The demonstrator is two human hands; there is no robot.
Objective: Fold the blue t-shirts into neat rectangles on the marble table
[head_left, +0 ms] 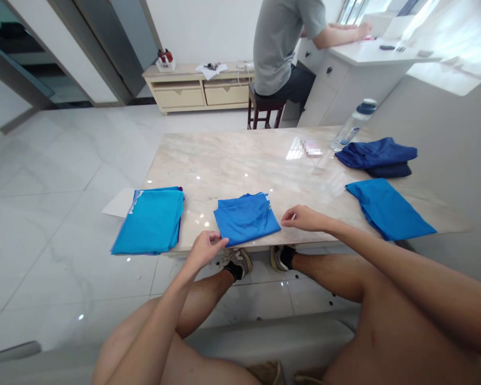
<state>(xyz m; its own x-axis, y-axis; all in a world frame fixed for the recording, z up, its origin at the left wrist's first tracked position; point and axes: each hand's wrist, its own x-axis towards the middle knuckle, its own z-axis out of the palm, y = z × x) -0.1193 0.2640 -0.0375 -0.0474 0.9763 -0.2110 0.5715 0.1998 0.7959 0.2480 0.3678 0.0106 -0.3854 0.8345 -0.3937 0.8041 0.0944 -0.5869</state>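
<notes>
A folded blue cloth [246,219] lies on the marble-topped table, close to its front edge. My left hand [206,248] is at the cloth's near left corner, thumb and fingers closing on the edge there. Just off the right side of the cloth hovers my right hand [302,218], its fingers loosely curved with a gap to the thumb and nothing visible between them. To the left rests a stack of folded turquoise cloths [150,222], partly over the table edge. Another folded bright blue cloth [390,208] lies at the right.
Behind the right-hand cloth are crumpled dark blue cloths [379,155] and a clear water bottle [350,128] on the table [224,155]. A person in a grey shirt [280,48] sits at a white desk [369,56]. A low cabinet [184,98] stands by the wall.
</notes>
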